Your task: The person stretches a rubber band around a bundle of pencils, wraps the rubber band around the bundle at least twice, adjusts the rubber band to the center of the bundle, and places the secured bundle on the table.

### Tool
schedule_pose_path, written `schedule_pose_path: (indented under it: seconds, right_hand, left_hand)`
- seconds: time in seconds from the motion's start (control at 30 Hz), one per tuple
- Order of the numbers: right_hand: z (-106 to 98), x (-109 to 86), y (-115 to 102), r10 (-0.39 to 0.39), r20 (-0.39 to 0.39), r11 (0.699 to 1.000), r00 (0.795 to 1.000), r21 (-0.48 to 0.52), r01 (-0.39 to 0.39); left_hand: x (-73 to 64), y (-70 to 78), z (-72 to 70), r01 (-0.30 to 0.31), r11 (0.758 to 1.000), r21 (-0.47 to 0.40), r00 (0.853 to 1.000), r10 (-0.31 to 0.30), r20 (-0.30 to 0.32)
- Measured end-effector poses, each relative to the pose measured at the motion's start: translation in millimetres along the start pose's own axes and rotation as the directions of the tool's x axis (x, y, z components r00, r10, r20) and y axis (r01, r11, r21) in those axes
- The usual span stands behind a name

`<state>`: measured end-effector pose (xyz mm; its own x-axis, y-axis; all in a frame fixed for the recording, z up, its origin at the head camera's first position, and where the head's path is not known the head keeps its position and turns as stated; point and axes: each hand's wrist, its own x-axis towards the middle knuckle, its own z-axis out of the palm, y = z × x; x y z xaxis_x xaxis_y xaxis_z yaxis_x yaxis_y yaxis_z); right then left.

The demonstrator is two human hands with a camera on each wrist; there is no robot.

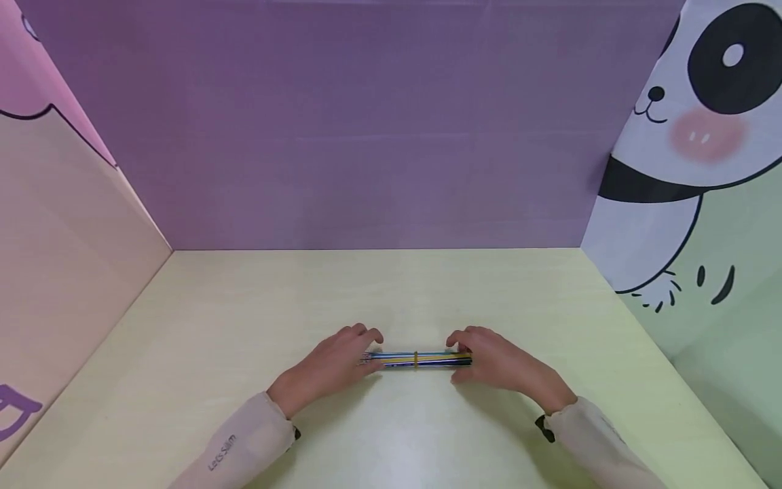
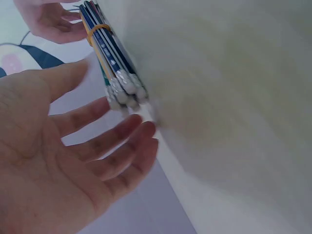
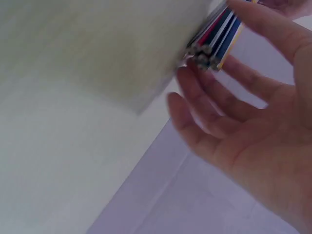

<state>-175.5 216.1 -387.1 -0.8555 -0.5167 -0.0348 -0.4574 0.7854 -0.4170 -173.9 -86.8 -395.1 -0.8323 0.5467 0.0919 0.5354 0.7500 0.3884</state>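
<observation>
A bundle of pencils [image 1: 398, 360] lies lengthwise across the table in front of me, a yellow-orange rubber band [image 1: 416, 360] round its middle. Around its left end, my left hand [image 1: 330, 363] has its thumb and fingers spread apart. In the left wrist view, silver ferrules and pale erasers [image 2: 127, 92] stand free beyond the loosely bent fingers. At the opposite end is my right hand [image 1: 499, 360], thumb on the near side and fingers on the far side. The right wrist view shows flat pencil ends [image 3: 204, 56] between thumb and fingers; whether they touch, I cannot tell.
The pale wooden table [image 1: 391, 292] meets a purple back wall [image 1: 379, 136]. A pink and beige panel [image 1: 55, 224] stands at the left, and a green panel with a panda drawing [image 1: 709, 224] at the right.
</observation>
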Motion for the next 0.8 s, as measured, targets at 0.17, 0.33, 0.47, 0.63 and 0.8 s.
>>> schedule_pose_path:
  seconds: [0.17, 0.33, 0.47, 0.63, 0.8]
  right_hand:
    - [-1, -15.2, 5, -0.094, -0.219, 0.993, 0.971, -0.093, 0.076]
    - [-12, -33.3, 15, -0.150, -0.357, 0.980, 0.922, -0.176, 0.092]
    - [-22, -49.5, 29, -0.132, -0.396, 0.979, 0.909, -0.198, 0.056]
    - [-29, -64.8, 45, -0.095, -0.457, 0.983, 0.884, -0.183, 0.012]
    - [-29, -71.2, 52, -0.064, -0.498, 0.977, 0.865, -0.207, -0.047]
  left_hand:
    - [-15.0, -12.4, -5.0, -0.023, 0.999, -0.047, 0.993, 0.018, -0.116]
    - [-38.1, -21.5, -13.5, -0.031, 0.999, 0.032, 0.976, 0.037, -0.215]
    - [-57.4, -33.8, -19.9, 0.015, 0.998, 0.063, 0.966, 0.002, -0.257]
    - [-72.8, -54.0, -30.2, 0.084, 0.989, 0.124, 0.943, -0.039, -0.331]
    - [-82.1, -64.8, -33.6, 0.139, 0.965, 0.224, 0.918, -0.041, -0.395]
